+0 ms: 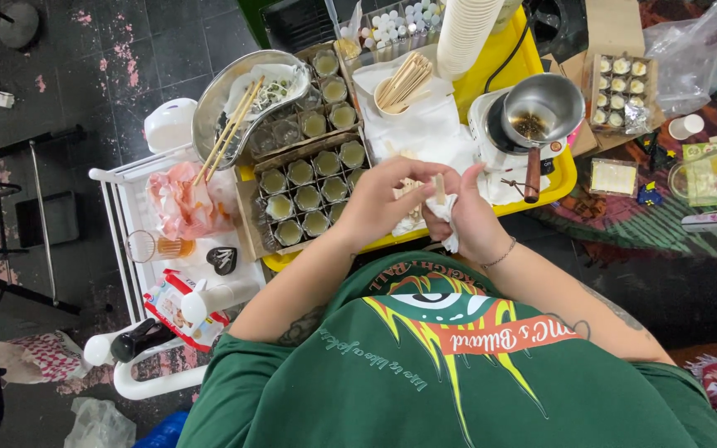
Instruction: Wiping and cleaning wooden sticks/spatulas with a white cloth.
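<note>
My right hand [470, 217] grips a crumpled white tissue [446, 217] wrapped round a short wooden stick [438, 187]. My left hand [385, 197] pinches the same stick from the left, fingers curled over it. Both hands hover above the near edge of a yellow tray [564, 172]. Just left of them sits a cardboard box [246, 217] of small glass jars [307, 197] filled with pale wax. A small metal pot [543, 109] with a wooden handle rests on a white heater to the right.
A steel bowl [213, 112] with wooden sticks stands at the back left. A cup of wooden sticks [400, 83] and a stack of white cups [466, 33] stand behind. A white cart [130, 211] holds bottles and a pink bag. Another box of jars [621, 91] lies far right.
</note>
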